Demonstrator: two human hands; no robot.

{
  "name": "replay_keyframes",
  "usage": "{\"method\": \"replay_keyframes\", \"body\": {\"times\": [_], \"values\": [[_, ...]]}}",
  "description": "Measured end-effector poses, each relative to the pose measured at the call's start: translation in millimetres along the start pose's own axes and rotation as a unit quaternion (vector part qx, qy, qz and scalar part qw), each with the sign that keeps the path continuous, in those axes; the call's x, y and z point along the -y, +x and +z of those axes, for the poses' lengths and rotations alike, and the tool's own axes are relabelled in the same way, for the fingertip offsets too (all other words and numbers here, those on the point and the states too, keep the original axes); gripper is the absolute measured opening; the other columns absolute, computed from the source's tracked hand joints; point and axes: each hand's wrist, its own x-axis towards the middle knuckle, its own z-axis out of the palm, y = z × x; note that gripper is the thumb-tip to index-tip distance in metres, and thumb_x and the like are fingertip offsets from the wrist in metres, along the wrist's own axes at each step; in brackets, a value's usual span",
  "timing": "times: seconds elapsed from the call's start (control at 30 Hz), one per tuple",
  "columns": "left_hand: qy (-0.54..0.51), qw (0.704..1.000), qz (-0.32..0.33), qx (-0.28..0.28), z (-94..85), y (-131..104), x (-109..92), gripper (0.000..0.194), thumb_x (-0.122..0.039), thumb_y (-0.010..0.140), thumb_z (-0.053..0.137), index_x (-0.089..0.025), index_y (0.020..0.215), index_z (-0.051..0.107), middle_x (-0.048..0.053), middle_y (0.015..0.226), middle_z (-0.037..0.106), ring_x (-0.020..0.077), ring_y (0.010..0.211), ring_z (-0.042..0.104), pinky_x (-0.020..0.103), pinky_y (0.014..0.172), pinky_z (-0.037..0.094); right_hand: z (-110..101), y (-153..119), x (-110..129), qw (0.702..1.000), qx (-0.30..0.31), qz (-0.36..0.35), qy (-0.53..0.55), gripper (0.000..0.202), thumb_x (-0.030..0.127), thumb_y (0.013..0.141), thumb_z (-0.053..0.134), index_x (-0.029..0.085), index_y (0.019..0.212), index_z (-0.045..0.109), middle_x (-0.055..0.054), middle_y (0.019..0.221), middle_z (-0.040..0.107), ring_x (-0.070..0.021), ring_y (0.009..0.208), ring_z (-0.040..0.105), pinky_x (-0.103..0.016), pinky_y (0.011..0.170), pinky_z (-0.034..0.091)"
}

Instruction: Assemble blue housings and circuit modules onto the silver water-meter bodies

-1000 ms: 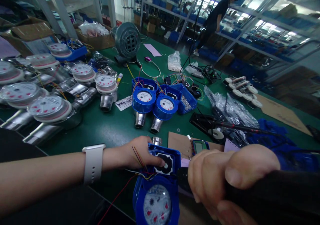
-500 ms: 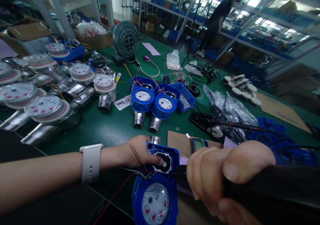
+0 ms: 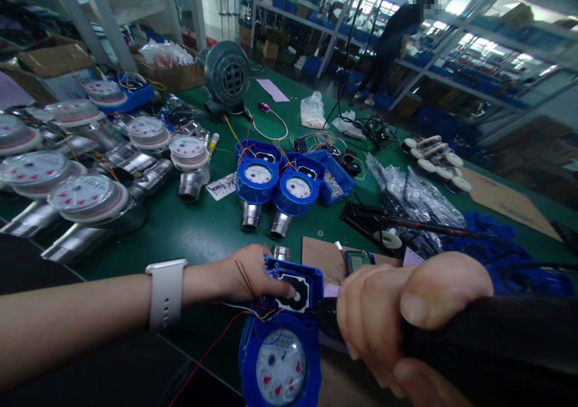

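Observation:
My left hand [image 3: 255,271] grips a water meter in a blue housing [image 3: 316,274] at the near edge of the table, its thumb pressing on the black and white square part in the open upper compartment. Below that, the white dial [image 3: 280,368] faces up, and loose thin wires [image 3: 246,283] come out at the left. In my right hand [image 3: 383,323] is a thick black power tool, seemingly an electric screwdriver [image 3: 506,341], my fingers wrapped round it. Its dark nose points left at the housing's right side; whether the tip touches is hidden.
Two blue-cased meters [image 3: 257,175] stand ahead beside a blue tray of screws [image 3: 336,181]. Several uncased meters [image 3: 88,193] crowd the left. A grey blower [image 3: 228,73], plastic bags [image 3: 415,196], and cardboard [image 3: 316,250] lie around. A person [image 3: 391,40] stands by the far shelves.
Both hands, the meter and the tool keep practically the same place. The view has shifted very slightly, and the far person has moved a little.

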Motion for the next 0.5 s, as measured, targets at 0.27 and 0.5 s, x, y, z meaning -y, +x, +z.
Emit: {"method": "replay_keyframes", "body": {"times": [0.27, 0.5], "values": [[-0.032, 0.999, -0.01, 0.005, -1.7, -2.8, -4.2, 0.036, -0.044, 0.053, 0.073, -0.016, 0.068, 0.055, -0.002, 0.06, 0.058, 0.014, 0.057, 0.055, 0.025, 0.052, 0.04, 6.5, 10.0, 15.2, 0.991, -0.13, -0.02, -0.031, 0.028, 0.025, 0.074, 0.068, 0.029, 0.097, 0.053, 0.008, 0.05, 0.045, -0.0096, 0.035, 0.039, -0.024, 0.034, 0.037], [-0.066, 0.998, 0.004, 0.021, -0.2, -2.4, -4.3, 0.032, -0.038, 0.056, 0.072, -0.017, 0.075, 0.058, -0.003, 0.064, 0.062, 0.0134, 0.059, 0.056, 0.024, 0.053, 0.04, -5.9, 18.9, -9.4, 0.996, -0.072, -0.022, -0.051, 0.034, 0.012, 0.072, 0.055, 0.029, 0.1, 0.048, 0.009, 0.054, 0.043, -0.0069, 0.037, 0.04, -0.021, 0.035, 0.031]]}}
